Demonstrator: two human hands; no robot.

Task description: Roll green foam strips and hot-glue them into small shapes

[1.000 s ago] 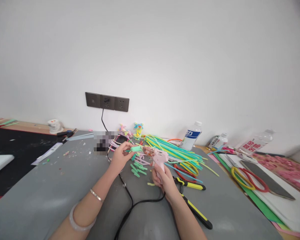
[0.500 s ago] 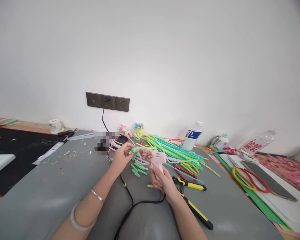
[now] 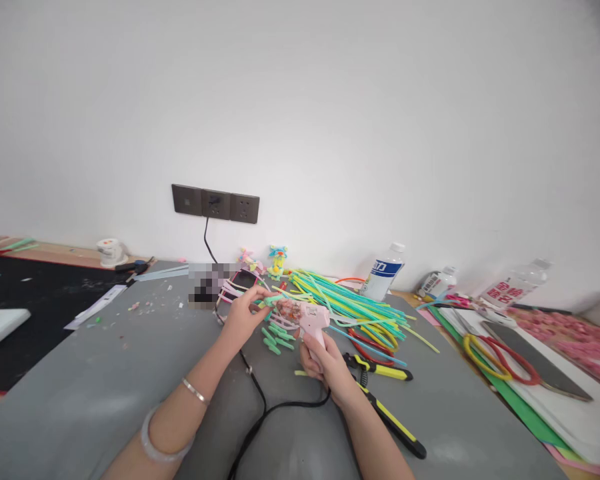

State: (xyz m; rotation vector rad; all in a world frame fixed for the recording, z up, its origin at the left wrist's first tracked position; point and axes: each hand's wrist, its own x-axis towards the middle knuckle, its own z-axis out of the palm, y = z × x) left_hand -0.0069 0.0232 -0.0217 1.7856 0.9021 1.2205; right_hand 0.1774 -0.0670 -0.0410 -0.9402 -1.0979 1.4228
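Our right hand [image 3: 325, 363] wrapped round grip of pink plastic hot-glue gun [image 3: 311, 319], nozzle pointing left. Our left hand [image 3: 240, 315] pinches short mint-green straw piece [image 3: 269, 301] between thumb and fingertips, right at nozzle, above grey mat [image 3: 105, 373]. We judge piece feather-light, soft, easily crushed: hold end away from glue. Gun light, rigid, tip hot: handle only. Black cord [image 3: 260, 413] runs toward us. Cut green pieces [image 3: 277, 335] lie beneath; long green-yellow straw bundle [image 3: 353, 303] and yellow-black pliers [image 3: 380, 369] to right.

A thin silver bangle [image 3: 194, 391] circles the forearm just behind the left hand [image 3: 243, 317]; farther up sits a thicker pale translucent bangle [image 3: 155, 445]. The right hand [image 3: 325, 363] and its forearm are bare.
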